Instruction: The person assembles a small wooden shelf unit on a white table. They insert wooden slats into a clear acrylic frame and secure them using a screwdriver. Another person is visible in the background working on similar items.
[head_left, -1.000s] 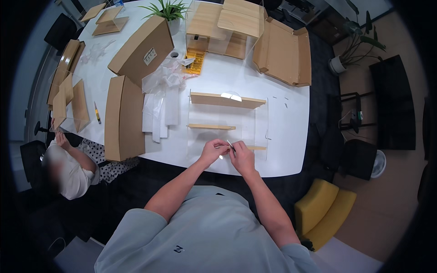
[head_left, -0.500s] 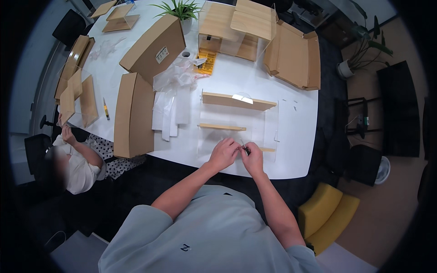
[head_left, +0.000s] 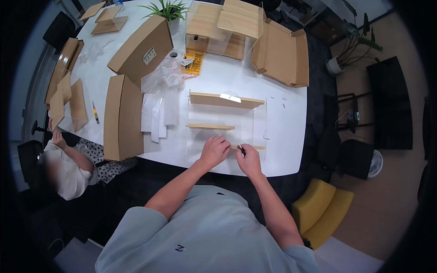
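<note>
In front of me lies a partly built shelf with clear acrylic side panels and wooden boards between them. The long wooden board is at its far end and a shorter wooden board is nearer. My right hand grips a small screwdriver with a dark handle, its thin metal shaft pointing up and away. Just left of it, over the shelf's near part, my left hand has curled fingers; what they hold, if anything, is hidden. A third wooden board is partly covered by my right hand.
Left of the shelf are crumpled plastic wrap, white foam strips and cardboard boxes. Beyond stand a yellow tool case, an assembled shelf and an open carton. A co-worker handles another shelf at far left.
My hands have drawn apart; the screwdriver in my right hand is now away from the left fingers. The whole view has shifted a little, so the table appears further left.
</note>
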Demonstrator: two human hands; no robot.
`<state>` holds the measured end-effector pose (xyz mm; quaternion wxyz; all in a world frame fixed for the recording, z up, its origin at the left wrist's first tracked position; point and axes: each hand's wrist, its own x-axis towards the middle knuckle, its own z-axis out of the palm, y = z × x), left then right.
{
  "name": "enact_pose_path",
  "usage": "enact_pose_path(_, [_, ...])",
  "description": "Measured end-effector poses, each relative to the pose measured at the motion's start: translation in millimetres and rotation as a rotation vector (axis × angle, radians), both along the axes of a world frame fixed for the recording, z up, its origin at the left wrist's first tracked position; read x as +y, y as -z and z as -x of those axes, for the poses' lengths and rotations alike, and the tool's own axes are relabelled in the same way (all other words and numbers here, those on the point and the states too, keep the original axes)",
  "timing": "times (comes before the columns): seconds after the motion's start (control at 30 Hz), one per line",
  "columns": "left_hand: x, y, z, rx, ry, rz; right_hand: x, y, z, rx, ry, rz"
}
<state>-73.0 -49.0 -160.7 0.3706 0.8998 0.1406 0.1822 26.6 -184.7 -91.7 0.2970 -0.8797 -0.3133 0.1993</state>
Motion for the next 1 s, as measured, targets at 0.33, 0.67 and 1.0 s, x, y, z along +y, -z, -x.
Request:
enact_pose_path(0.33, [5.2,5.4,3.4,-0.065,0.040,0.033,0.1,-56.1,-20.9,-0.262,-0.476,0.358])
enact_pose_path(0.67, [4.3,6.0,6.1,-0.063,0.027,0.039,19.2,-61.8,-17.1,-0.373,-0.642,0.358])
enact_pose_path(1.0, [4.0,9.7,5.5,-0.073,0.034,0.031,40.8,-64.4,-9.2,-0.512,-0.901,0.505])
